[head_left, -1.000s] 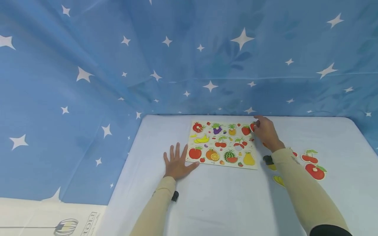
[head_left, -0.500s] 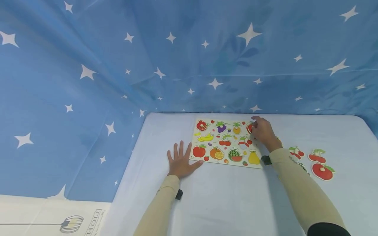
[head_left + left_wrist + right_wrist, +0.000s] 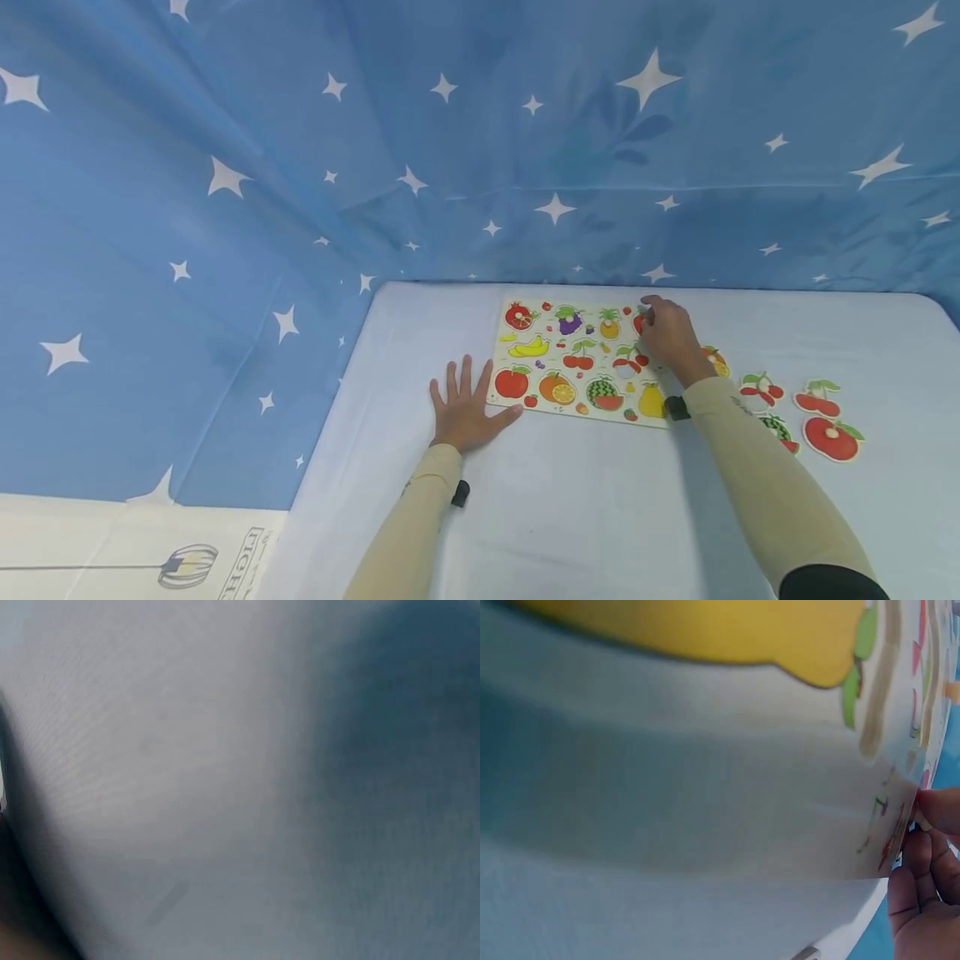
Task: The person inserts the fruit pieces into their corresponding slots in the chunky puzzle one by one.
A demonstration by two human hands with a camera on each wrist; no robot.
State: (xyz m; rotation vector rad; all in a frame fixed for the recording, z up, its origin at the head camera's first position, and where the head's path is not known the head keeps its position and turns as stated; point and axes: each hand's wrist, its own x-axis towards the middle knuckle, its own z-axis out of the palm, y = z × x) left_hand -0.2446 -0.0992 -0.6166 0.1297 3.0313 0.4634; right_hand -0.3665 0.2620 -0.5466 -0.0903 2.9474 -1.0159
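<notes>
My right hand is at the top right corner of the fruit puzzle board. It pinches the strawberry puzzle piece, which overlaps the strawberry spot on the board. In the right wrist view, the thumb and fingers close on a pale knob low over the board's edge; most of the piece is hidden there. My left hand lies flat on the table with fingers spread, its thumb beside the board's lower left corner. The left wrist view shows mostly blurred white cloth.
Right of the board lie loose fruit pieces: an orange, two cherry pieces, one of them the farther cherries, a watermelon and a red apple. My right forearm passes over this area. A blue star-print curtain hangs behind the table.
My right hand has moved the strawberry piece slightly left, from beside the printed strawberry to over it. The left hand stays flat in place. The head view has shifted a little.
</notes>
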